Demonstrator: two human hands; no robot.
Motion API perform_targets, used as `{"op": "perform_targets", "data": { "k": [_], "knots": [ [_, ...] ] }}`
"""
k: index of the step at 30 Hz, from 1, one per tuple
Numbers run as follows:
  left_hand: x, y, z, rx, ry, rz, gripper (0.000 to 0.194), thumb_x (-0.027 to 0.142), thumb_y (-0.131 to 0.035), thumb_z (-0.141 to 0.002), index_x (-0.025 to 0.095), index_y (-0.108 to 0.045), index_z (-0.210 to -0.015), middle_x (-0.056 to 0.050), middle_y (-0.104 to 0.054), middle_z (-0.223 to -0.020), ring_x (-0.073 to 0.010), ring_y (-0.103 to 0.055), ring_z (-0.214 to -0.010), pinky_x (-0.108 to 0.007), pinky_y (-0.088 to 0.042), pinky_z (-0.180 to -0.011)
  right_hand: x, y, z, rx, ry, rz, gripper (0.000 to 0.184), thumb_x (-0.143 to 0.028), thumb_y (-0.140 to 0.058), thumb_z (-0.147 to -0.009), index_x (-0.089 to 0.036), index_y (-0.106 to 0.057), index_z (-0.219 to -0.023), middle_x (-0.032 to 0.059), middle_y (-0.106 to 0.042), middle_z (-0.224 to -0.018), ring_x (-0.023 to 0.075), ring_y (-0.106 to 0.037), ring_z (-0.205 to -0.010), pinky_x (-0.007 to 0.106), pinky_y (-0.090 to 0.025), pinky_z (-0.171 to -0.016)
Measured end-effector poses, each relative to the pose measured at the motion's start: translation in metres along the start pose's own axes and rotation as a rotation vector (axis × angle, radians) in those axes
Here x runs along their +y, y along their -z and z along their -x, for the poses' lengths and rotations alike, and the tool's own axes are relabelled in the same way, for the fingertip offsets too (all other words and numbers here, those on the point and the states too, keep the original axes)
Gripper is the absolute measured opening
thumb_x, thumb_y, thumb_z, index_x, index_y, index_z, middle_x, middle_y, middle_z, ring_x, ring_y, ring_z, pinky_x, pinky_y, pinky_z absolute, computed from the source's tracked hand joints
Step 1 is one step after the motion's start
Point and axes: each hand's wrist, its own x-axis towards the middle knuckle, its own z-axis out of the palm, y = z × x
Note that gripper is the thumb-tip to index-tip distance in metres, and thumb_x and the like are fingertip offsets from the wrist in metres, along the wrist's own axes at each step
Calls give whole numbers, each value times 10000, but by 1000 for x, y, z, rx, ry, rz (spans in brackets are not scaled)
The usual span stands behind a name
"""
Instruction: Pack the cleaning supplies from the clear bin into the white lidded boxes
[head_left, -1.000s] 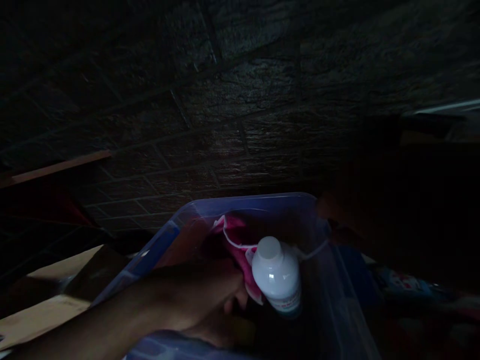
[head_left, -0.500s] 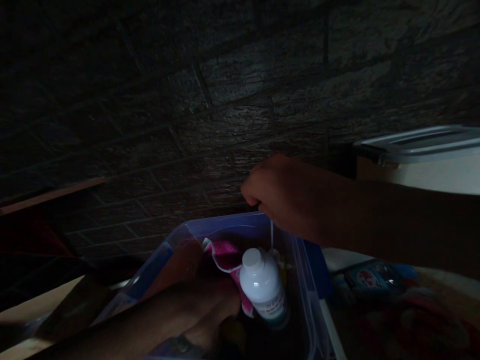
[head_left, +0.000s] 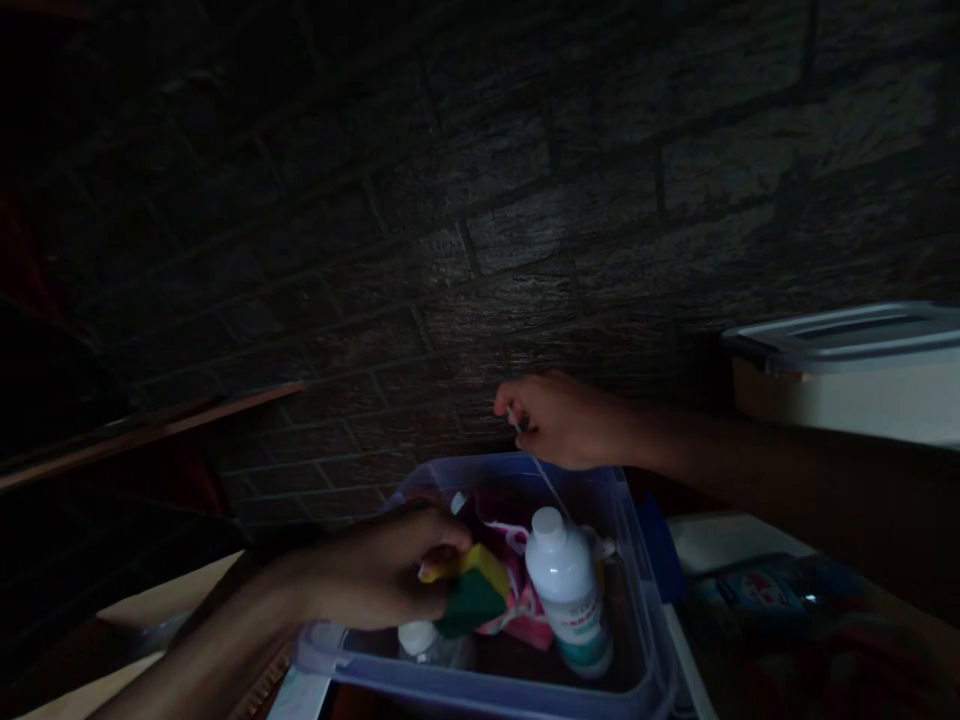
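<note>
The scene is dim. My left hand grips a yellow-and-green sponge just above the near side of a clear plastic bin. My right hand hovers over the bin's far rim and pinches a thin white string that runs down toward a pink cloth inside. A white bottle with a white cap stands in the bin to the right of the sponge. A second small white cap shows below my left hand.
A dark brick wall rises right behind the bin. A white lidded container stands at the right. Colourful packets lie on the surface right of the bin. A light board lies at the lower left.
My left hand has come up out of the bin holding the sponge. My right hand has moved back over the far rim, drawing the string taut. The view has tilted down.
</note>
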Motion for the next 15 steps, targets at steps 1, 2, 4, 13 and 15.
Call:
{"op": "perform_targets", "data": {
  "k": [1, 2, 4, 13, 15],
  "knots": [
    [3, 4, 4, 11, 9, 50, 341, 255, -583, -815, 227, -709, -1130, -30, -723, -1026, -188, -653, -870, -262, -514, -747, 0, -8, 1, -8, -24, -30, 406, -99, -641, -782, -125, -638, -1187, 86, -723, -1021, 187, -655, -840, 271, -456, -712],
    [5, 8, 8, 34, 30, 86, 343, 250, -572, -823, 225, -707, -1138, -29, -725, -1050, -197, -656, -916, -272, -515, -788, 0, -15, 4, -7, -45, -55, 486, -145, -652, -807, -110, -584, -1287, 109, -722, -1077, 191, -669, -838, 274, -477, -707],
    [4, 15, 16, 118, 73, 111, 305, 248, -574, -818, 209, -719, -1084, -28, -728, -1052, -216, -646, -967, -289, -507, -839, -1, -25, 11, 7, -67, -81, 609, -198, -662, -833, -101, -488, -1409, 146, -697, -1188, 193, -686, -847, 283, -509, -724],
    [-8, 7, 24, 338, -31, 629, 284, 251, -534, -921, 154, -680, -1145, -77, -739, -1086, -229, -688, -983, -356, -544, -881, -15, -9, 58, 76, -88, -133, 620, -386, -704, -863, -117, -514, -1389, 166, -670, -1219, 260, -665, -1025, 376, -536, -867],
    [-8, 0, 20, 360, -51, 763, 329, 296, -558, -932, 138, -648, -1207, -118, -741, -1079, -255, -724, -931, -408, -574, -858, -15, -6, 69, 46, -101, -167, 672, -451, -766, -804, -150, -546, -1362, 142, -671, -1206, 264, -660, -1026, 378, -542, -852]
  ]
}}
